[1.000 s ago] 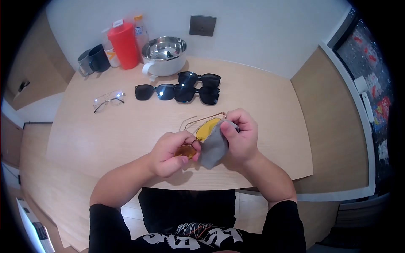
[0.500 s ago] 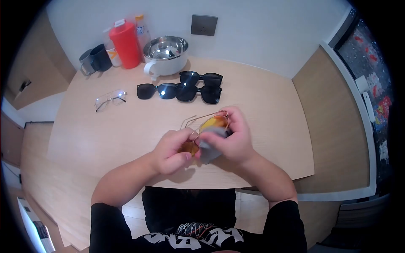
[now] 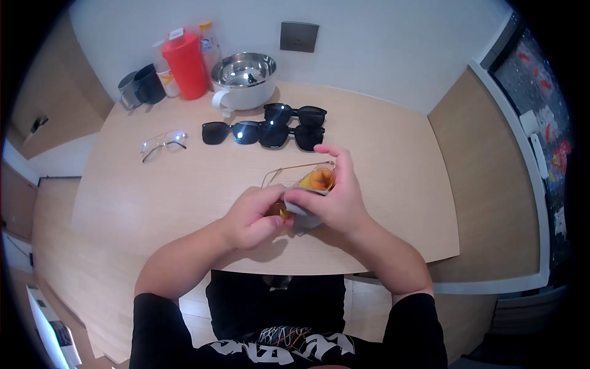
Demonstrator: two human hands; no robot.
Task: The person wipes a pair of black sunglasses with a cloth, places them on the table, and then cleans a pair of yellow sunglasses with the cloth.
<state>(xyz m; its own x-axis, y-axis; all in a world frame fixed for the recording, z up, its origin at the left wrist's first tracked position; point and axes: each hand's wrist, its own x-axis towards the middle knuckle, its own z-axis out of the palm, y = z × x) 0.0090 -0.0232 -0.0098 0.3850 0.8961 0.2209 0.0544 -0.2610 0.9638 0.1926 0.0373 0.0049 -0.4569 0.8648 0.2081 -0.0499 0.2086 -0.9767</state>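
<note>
Yellow-lensed sunglasses (image 3: 318, 179) with a thin metal frame are held just above the front of the table. My left hand (image 3: 253, 218) is closed around one side of them, near the bridge and the left lens. In my right hand (image 3: 340, 200) is a grey cloth (image 3: 305, 214), pinched under the thumb against the glasses. The right index finger is raised off the frame, beside the right lens. One thin temple arm extends away from me, over the table. Part of the left lens is hidden by my left fingers.
Several dark sunglasses (image 3: 289, 136) lie together beyond my hands. Clear eyeglasses (image 3: 165, 145) rest at the left of the table (image 3: 393, 184). Along the wall stand a steel-lined white bowl (image 3: 244, 89), a red container (image 3: 187, 67), a bottle (image 3: 209, 46) and dark mugs (image 3: 149, 85).
My right index finger has lifted away from the frame, and the right thumb with the cloth has shifted slightly left. More of the right yellow lens shows. The left hand keeps its grip.
</note>
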